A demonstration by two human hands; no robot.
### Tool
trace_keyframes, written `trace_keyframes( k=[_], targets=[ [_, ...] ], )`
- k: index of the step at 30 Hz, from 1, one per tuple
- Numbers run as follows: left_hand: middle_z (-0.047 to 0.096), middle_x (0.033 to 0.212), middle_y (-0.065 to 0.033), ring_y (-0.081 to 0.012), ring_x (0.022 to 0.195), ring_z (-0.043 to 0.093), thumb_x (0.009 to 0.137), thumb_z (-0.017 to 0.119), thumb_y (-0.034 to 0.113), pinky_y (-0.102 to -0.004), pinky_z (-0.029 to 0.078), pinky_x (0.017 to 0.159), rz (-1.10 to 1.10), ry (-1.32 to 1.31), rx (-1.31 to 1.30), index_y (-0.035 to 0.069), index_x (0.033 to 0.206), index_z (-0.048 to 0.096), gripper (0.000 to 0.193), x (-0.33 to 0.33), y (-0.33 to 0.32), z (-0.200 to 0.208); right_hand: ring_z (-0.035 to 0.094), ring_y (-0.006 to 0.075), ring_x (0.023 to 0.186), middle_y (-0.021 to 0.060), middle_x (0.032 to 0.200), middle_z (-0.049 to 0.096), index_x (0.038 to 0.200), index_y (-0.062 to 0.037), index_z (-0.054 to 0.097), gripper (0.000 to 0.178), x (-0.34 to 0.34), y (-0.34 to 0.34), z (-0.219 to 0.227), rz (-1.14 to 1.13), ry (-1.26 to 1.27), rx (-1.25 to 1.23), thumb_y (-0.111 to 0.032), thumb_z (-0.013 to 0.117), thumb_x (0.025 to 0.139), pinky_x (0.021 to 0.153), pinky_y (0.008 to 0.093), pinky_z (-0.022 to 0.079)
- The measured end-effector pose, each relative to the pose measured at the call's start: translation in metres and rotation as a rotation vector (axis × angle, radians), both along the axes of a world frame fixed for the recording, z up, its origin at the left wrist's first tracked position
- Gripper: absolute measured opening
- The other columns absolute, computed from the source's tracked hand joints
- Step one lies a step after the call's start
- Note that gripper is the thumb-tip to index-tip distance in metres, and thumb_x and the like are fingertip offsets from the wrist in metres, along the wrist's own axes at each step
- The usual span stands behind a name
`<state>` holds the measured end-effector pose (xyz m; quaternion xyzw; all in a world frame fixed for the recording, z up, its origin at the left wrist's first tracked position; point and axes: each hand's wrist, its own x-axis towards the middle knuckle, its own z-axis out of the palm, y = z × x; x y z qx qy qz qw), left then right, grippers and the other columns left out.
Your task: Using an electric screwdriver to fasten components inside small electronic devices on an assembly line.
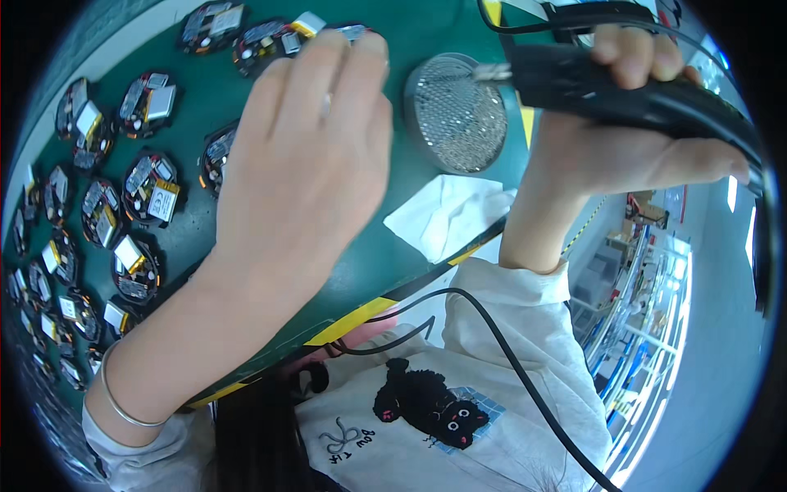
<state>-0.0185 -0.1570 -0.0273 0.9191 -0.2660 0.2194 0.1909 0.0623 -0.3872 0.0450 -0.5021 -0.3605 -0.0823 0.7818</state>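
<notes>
Gripped in my right hand (pixel 631 107) is a black corded electric screwdriver (pixel 574 80), lying nearly level across the view. Its metal tip (pixel 492 72) points left, over the upper part of a round dish (pixel 412 123) filled with small silvery screws (pixel 463 123); whether it touches them I cannot tell. My left hand (pixel 311 131) is over the green mat, back upward, with its fingers curled and close together. Whatever may be in its fingers is hidden. Round circuit-board assemblies show beside it (pixel 215 156) and beyond its fingertips (pixel 354 31), partly covered.
Several more round board assemblies with silvery battery packs (pixel 152 189) spread over the left of the green mat (pixel 369 254). A crumpled white tissue (pixel 447 215) lies near the dish. Yellow-black tape marks the table edge (pixel 352 320). A black cable (pixel 500 336) hangs across my sleeve. Shelving (pixel 639 312) stands right.
</notes>
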Motion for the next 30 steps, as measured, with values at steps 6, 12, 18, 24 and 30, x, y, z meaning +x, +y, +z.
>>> trace_keyframes(
  k=[6,12,18,24,30],
  targets=[
    [0.050,0.135,-0.0141,-0.0284,0.129,0.044,0.071,0.075,0.029,-0.0419,0.037,0.106,-0.764,0.264,0.071,-0.003,0.119,0.059,0.059,-0.010,-0.026,-0.014,0.050,0.0155,0.072,0.0071,0.081,0.043,0.097,-0.0064,0.035,0.037,0.004,0.032,0.024,-0.412,-0.318,0.219,-0.040,0.050,0.100,0.072,0.0288,0.051],
    [0.043,0.145,-0.0118,-0.0278,0.139,0.031,0.078,0.068,0.049,-0.0418,0.026,0.115,-0.830,0.297,0.134,-0.002,0.129,0.055,0.073,-0.042,-0.066,-0.030,0.051,0.0154,0.072,0.0063,0.080,0.047,0.097,-0.0068,0.038,0.044,-0.008,0.040,0.022,-0.694,-0.195,0.206,-0.049,0.050,0.098,0.067,0.0297,0.051],
    [0.043,0.145,-0.0128,-0.0269,0.139,0.031,0.078,0.068,0.046,-0.0416,0.028,0.113,-0.793,0.229,0.082,-0.002,0.128,0.056,0.070,-0.042,-0.072,-0.035,0.052,0.0171,0.059,0.0036,0.077,0.051,0.099,-0.0113,0.040,0.051,-0.010,0.070,0.015,-0.621,-0.023,0.266,-0.061,0.049,0.093,0.054,0.0313,0.050],
    [0.060,0.100,-0.0127,-0.0298,0.098,0.057,0.068,0.068,0.019,-0.0397,0.046,0.082,-0.542,0.212,-0.070,-0.002,0.087,0.062,0.029,-0.012,-0.034,0.004,0.047,0.0181,0.049,0.0032,0.075,0.054,0.103,-0.0203,0.057,0.076,0.004,0.024,-0.028,-0.414,-0.002,0.208,-0.088,0.034,0.076,0.046,0.0354,0.041],
    [0.050,0.129,-0.0172,-0.0345,0.128,0.043,0.070,0.071,0.012,-0.0431,0.039,0.102,-0.080,0.174,0.084,-0.003,0.124,0.052,0.059,0.024,0.009,0.008,0.051,0.0186,0.050,0.0046,0.077,0.056,0.112,-0.0189,0.058,0.080,-0.008,0.025,-0.030,-0.250,-0.011,0.284,-0.087,0.034,0.077,0.047,0.0365,0.045]
  ],
)
